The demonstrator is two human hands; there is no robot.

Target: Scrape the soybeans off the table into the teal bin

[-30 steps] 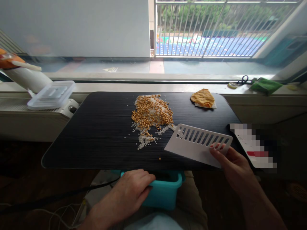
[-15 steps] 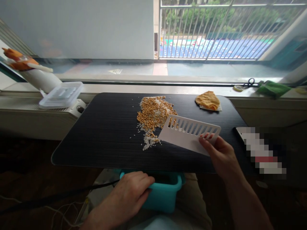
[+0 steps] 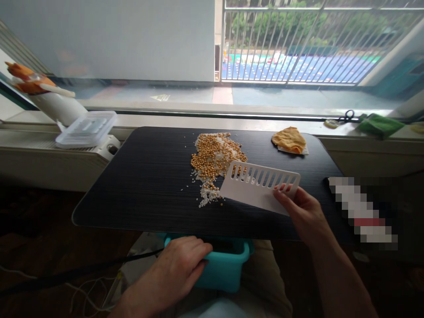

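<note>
At four o'clock from the bean heap (image 3: 215,154), right hand (image 3: 305,213) pinches slotted scraper (image 3: 253,194). Toward six, left hand (image 3: 183,261) grips bin (image 3: 225,277)

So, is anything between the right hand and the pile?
Only the white scraper that the right hand holds: in this view its far end overlaps the pile's near right edge. Loose grains show through its slots; nothing else visible stands between.
</note>
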